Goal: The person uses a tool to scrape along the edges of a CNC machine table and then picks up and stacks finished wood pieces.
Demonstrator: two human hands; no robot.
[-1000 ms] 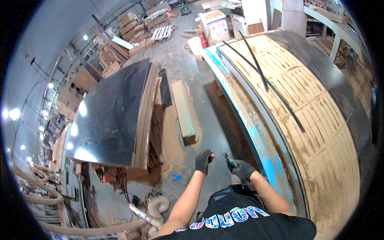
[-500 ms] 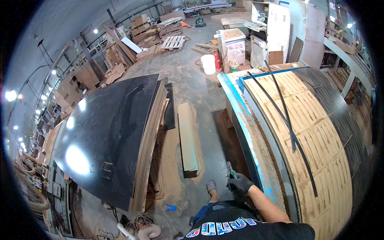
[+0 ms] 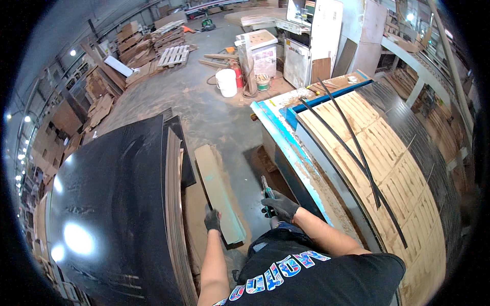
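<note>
My right hand (image 3: 282,206), in a dark glove, is closed around a slim tool with a metal front and green handle parts (image 3: 267,190); its exact kind is not clear. It is over the floor gap beside the bench on the right. My left hand (image 3: 213,221), also gloved, reaches down to the left edge of a long, narrow stack of pale boards (image 3: 219,188) low between the two big stacks. A thin dark line runs along that edge up to the hand. Whether its fingers grip anything is hidden.
Black-faced sheets (image 3: 117,204) are stacked on my left. On my right, a slotted wooden panel (image 3: 377,148) carries two black strips (image 3: 352,145). Ahead stand a white bucket (image 3: 226,83), a red cylinder (image 3: 237,74) and a pallet (image 3: 173,56). Sawdust lies on the floor (image 3: 153,97).
My left arm has come into view, its hand now at the pale boards. My right hand still holds the tool, now farther forward and left in the picture. The view has shifted.
</note>
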